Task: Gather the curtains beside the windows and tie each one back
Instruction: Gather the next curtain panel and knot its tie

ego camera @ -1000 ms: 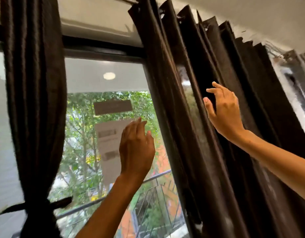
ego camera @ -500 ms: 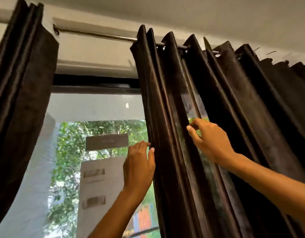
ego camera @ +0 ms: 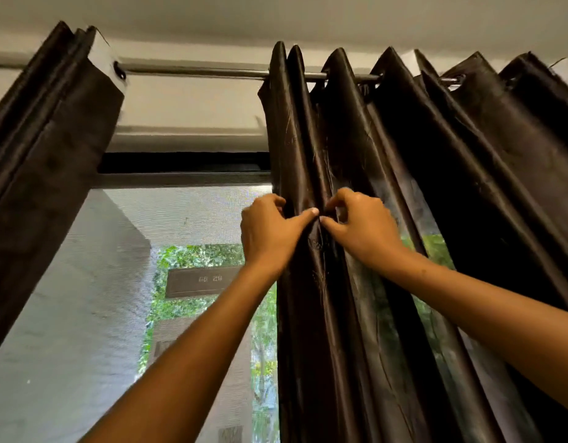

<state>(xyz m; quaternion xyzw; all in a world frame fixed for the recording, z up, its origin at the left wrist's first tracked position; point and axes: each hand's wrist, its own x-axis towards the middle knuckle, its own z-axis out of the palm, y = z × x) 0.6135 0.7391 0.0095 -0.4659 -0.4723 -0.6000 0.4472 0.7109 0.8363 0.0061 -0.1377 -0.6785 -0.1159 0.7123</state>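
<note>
Both hands up high: left hand and right hand had fingers clamped on adjacent folds at the right curtain's leading edge, below the rod. Gathering step; next, bunch pleats rightward. Left curtain looked already gathered.

I counted two dark brown curtains: the left curtain, bunched tight, and the right curtain, spread in pleats. One curtain rod ran across the top, carrying both. One window showed between them. Both my hands were up, so two: my left hand and my right hand. Two forearms reached up with them.
</note>
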